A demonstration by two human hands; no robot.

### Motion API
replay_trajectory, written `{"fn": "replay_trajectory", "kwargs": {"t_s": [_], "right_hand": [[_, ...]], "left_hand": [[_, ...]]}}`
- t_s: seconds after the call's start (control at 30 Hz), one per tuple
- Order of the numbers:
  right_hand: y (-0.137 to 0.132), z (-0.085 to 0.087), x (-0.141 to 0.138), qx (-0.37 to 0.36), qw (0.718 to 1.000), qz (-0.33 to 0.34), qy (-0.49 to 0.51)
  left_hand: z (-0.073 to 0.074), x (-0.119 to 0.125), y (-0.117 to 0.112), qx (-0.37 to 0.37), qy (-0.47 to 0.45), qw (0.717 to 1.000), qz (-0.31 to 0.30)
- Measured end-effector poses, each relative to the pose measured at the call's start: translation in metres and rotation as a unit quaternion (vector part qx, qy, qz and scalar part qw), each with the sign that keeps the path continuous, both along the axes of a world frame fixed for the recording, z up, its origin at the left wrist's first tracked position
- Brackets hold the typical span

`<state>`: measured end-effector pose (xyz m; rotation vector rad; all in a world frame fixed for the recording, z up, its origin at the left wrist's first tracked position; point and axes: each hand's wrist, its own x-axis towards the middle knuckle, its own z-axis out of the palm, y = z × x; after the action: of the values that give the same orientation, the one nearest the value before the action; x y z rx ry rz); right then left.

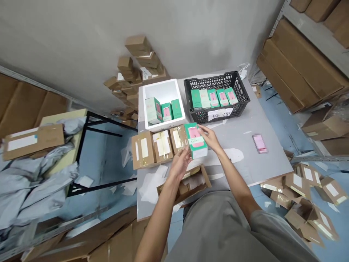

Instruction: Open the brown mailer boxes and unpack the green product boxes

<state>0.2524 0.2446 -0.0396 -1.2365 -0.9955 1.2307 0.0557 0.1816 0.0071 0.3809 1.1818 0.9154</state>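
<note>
Between my hands is a green-and-pink product box (194, 135), tilted, with its white end towards me. My right hand (209, 137) grips its upper right side. My left hand (181, 163) holds it at the lower left edge, fingers partly hidden. Below it, an open cardboard carton (205, 176) sits at the table's near edge, partly covered by my left forearm. Several closed brown cartons (144, 148) stand in a row to the left. Behind them, a white foam box (160, 87) contains similar product boxes. A black plastic crate (218, 80) beside it holds several more.
A pink, blurred phone-like object (260, 143) lies on the grey table (245, 171). Torn paper is scattered around. Grey parcels (38, 178) fill a side table at left. Stacked cartons (139, 69) rise behind, and discarded cartons (302, 196) cover the floor at right.
</note>
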Motion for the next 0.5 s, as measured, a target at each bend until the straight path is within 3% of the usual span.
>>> {"fn": "replay_trajectory", "kwargs": {"t_s": [0.13,0.3,0.5], "right_hand": [[0.017,-0.002,-0.038,-0.005,1.000,-0.004,0.026],[0.038,-0.001,-0.066,0.006,0.999,-0.003,-0.046],[0.112,-0.002,-0.100,-0.058,0.995,0.071,-0.036]], "left_hand": [[-0.007,-0.006,0.038,0.006,0.035,0.999,0.033],[-0.013,-0.025,0.083,0.071,0.039,0.992,0.097],[-0.027,-0.051,0.164,0.153,0.117,0.973,0.125]]}}
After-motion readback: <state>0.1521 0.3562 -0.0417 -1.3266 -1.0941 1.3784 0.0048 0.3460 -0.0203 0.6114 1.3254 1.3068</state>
